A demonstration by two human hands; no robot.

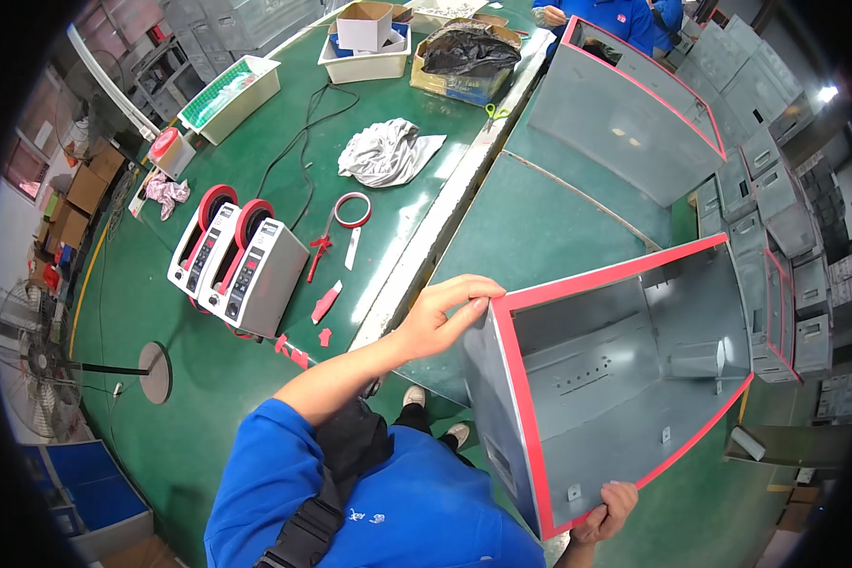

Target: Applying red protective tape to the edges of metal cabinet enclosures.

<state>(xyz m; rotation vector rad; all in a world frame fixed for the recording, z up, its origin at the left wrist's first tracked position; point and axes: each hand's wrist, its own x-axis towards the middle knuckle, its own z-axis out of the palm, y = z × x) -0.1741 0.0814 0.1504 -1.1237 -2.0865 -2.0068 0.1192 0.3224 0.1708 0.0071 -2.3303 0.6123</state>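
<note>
A grey sheet-metal box, open on the side facing me, is tilted at the table's near edge. Red tape runs along its rim, and small brackets and a row of holes show inside. At its upper left corner my left hand is closed on the edge, thumb along the red tape and fingers over the outer wall. Down at the lower rim, my right hand wraps its fingers over the taped edge; the rest of that hand is partly hidden behind the box.
On the green table stand two tape dispensers, with a red tape roll, scissors, a utility knife and a grey cloth. Another taped metal box stands beyond, near a co-worker. A fan is at left.
</note>
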